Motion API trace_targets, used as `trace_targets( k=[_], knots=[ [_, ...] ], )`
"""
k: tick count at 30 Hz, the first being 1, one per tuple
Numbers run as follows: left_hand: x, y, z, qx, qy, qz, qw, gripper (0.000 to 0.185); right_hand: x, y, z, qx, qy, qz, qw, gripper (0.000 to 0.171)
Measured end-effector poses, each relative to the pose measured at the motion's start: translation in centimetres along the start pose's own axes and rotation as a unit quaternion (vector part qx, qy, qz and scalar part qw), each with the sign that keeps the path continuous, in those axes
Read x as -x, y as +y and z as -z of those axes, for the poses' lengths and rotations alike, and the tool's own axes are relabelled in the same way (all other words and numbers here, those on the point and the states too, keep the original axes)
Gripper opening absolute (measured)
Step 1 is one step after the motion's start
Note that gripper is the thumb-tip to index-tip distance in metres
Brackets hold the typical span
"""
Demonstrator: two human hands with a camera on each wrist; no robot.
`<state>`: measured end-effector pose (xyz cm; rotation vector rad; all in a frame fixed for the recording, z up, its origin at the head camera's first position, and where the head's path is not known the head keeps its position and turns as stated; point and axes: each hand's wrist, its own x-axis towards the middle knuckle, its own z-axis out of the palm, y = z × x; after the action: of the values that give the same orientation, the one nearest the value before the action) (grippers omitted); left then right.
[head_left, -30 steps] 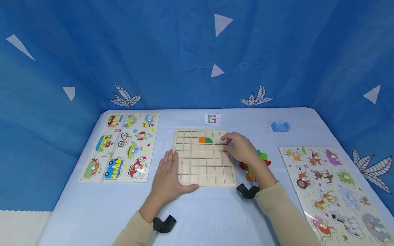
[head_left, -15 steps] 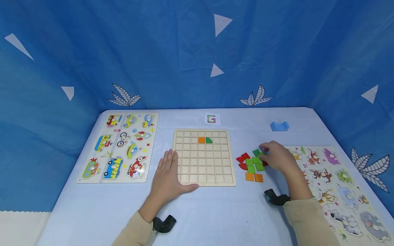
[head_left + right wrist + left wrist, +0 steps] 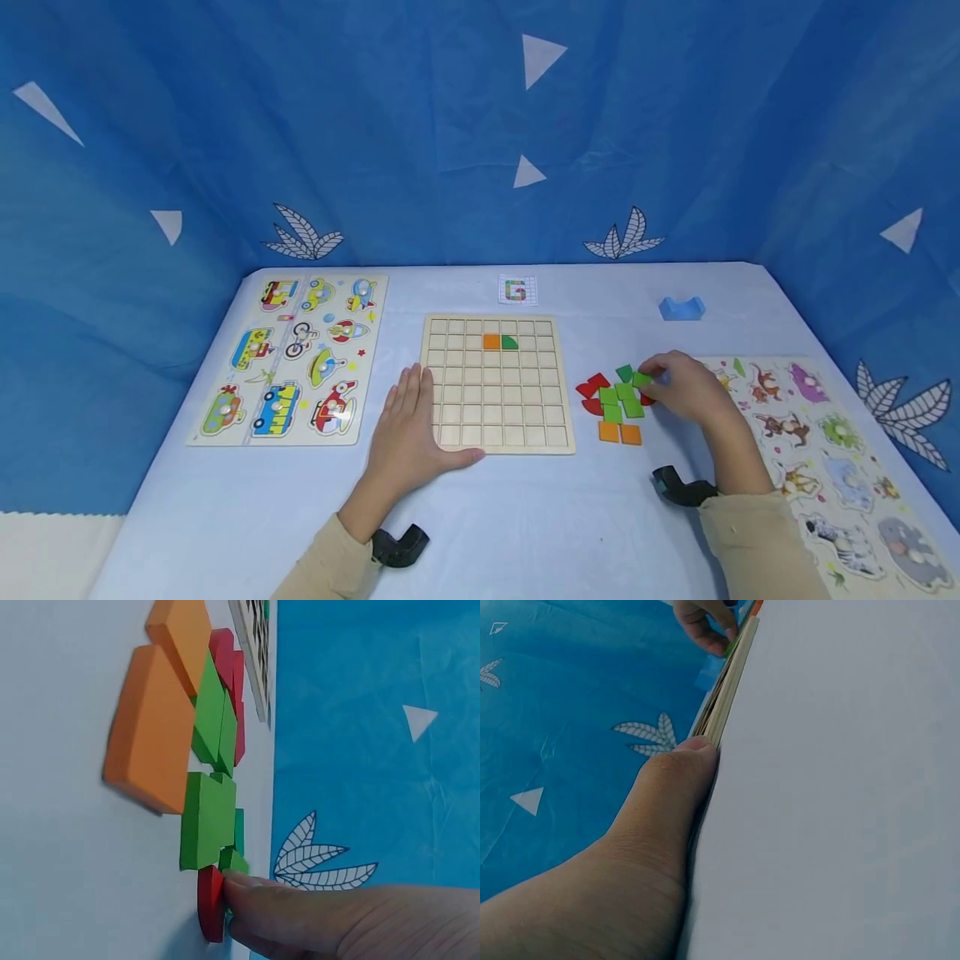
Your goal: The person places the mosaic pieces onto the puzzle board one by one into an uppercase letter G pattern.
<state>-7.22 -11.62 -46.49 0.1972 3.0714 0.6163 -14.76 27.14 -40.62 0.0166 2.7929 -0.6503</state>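
My left hand lies with fingers straight along the left edge of a wooden grid board, thumb at its front edge. An orange square tile and a dark green quarter-round tile sit side by side in the board's grid. Right of the board, my right hand pinches a light green square tile at the far right of a cluster of tiles. A red curved tile lies right under the thumb in the right wrist view. Other light green tiles lie beside it.
Red tiles and loose orange squares belong to the cluster. Behind the board lies a card with a letter G pattern. A blue block stands back right. A vehicle puzzle lies left, an animal puzzle right.
My right hand has moved from the board's right side over to the tile cluster, and its fingers have closed on a light green square. The left hand has stayed in place.
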Motion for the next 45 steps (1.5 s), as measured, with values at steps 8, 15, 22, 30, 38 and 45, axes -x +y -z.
trace_targets(
  k=[8, 15, 22, 30, 38, 45],
  knots=[
    [-0.1, -0.1, 0.1, 0.002, 0.006, 0.000, 1.0000, 0.143, -0.1, -0.2, 0.5, -0.039, 0.007, 0.025, 0.999, 0.020],
    [0.0, 0.0, -0.1, 0.000, 0.000, 0.003, 1.0000, 0.144, -0.9, -1.9, 0.1, -0.090, 0.014, 0.062, 0.994, 0.023],
    [0.0, -0.1, 0.1, -0.006, 0.000, 0.002, 1.0000, 0.143, -2.3, -6.7, -2.6, -0.104, 0.032, 0.102, 0.989, 0.019],
    [0.1, 0.0, 0.0, -0.008, 0.005, 0.003, 1.0000, 0.144, -3.7, -12.8, -6.5, -0.133, 0.027, 0.140, 0.981, 0.016],
    [0.2, 0.0, -0.2, -0.014, 0.001, 0.005, 0.9999, 0.144, -5.3, -16.8, -9.0, -0.125, 0.034, 0.173, 0.976, 0.014],
    [0.1, 0.0, -0.2, -0.015, 0.005, 0.003, 0.9999, 0.143, -6.2, -18.5, -9.4, -0.081, 0.054, 0.195, 0.976, 0.013]
  ],
)
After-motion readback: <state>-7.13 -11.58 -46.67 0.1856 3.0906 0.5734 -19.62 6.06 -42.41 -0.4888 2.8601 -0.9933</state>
